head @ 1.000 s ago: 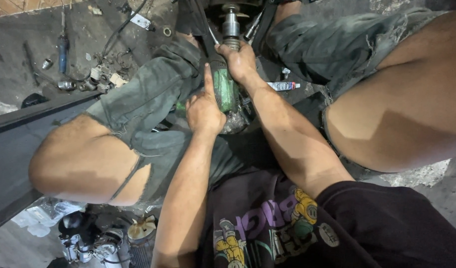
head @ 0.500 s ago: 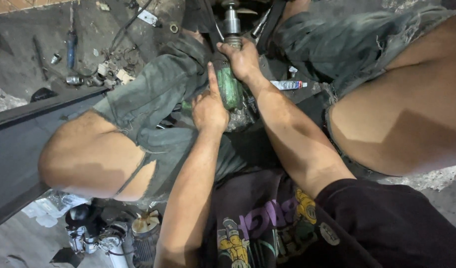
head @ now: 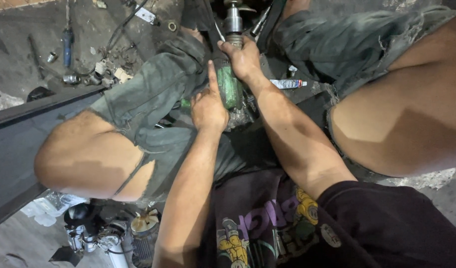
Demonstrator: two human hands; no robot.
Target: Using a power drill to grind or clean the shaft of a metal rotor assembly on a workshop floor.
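I sit with knees apart and look down between my legs. A green power tool (head: 230,88) with a grey metal nose (head: 233,21) points away from me. My left hand (head: 208,106) clasps the rear of the green body, with the forefinger stretched forward along its side. My right hand (head: 244,58) wraps the front of the tool, just behind the metal nose. Both forearms run down the middle of the view. The lower part of the tool is hidden under my hands.
A white tube (head: 287,84) lies on the floor by my right wrist. A blue-handled screwdriver (head: 67,43) and small metal parts (head: 96,74) litter the dirty floor at upper left. A dark metal beam (head: 24,111) crosses the left side. Motor parts (head: 106,235) lie below my left knee.
The view has shifted slightly. Both hands keep their grip on the green tool, and my left forefinger stays extended along it.
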